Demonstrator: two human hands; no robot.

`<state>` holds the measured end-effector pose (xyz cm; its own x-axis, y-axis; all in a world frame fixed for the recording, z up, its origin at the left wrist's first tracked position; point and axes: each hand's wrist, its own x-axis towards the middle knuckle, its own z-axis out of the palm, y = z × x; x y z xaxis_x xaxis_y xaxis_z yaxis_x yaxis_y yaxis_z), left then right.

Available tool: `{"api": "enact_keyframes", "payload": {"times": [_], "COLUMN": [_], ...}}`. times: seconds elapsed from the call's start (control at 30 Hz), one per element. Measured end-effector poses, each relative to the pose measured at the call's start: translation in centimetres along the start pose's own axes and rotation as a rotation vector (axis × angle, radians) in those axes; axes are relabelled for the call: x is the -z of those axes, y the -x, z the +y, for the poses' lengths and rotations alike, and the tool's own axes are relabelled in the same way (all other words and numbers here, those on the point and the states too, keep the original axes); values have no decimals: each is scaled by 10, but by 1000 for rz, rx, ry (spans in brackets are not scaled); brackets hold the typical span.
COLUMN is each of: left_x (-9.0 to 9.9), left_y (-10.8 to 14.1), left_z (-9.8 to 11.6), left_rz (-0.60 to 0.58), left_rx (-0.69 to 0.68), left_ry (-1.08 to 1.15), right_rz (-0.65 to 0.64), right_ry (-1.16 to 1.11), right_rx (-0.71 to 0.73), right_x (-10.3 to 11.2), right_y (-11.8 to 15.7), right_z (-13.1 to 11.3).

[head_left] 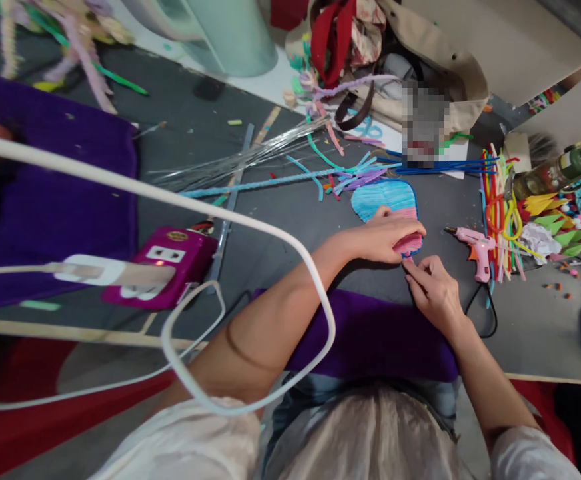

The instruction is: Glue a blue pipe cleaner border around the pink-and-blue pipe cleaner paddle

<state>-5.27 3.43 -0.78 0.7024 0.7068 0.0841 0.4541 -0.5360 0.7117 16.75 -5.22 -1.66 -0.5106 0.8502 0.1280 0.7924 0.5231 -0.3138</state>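
Pipe-cleaner patch, right of middle: blue and pink rows in.
Your curled left hand grips it; your right hand bends close, grip unclear. What's left, you can't tell.

Our left hand holds the blue-and-pink piece on the grey tabletop. Our right hand pinches at its lower edge, fingertips together. The pink glue gun lies to the right, just beside colourful stems. We see a white cable looping above our left forearm.
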Motion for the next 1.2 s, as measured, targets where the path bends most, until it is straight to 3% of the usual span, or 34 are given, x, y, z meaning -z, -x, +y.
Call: {"api": "enact_keyframes", "payload": {"times": [0.37, 1.2], "left_x": [0, -1], "left_y": [0, 1], "left_z": [0, -1], "left_rz": [-4, -7], "left_rx": [5, 3], "left_ry": [-10, -18], "right_rz": [-1, -36], "right_ry": [-86, -59], "right_rx": [-43, -88], "right_x": [-1, 1], "right_y": [0, -1], "right_z": [0, -5]}}
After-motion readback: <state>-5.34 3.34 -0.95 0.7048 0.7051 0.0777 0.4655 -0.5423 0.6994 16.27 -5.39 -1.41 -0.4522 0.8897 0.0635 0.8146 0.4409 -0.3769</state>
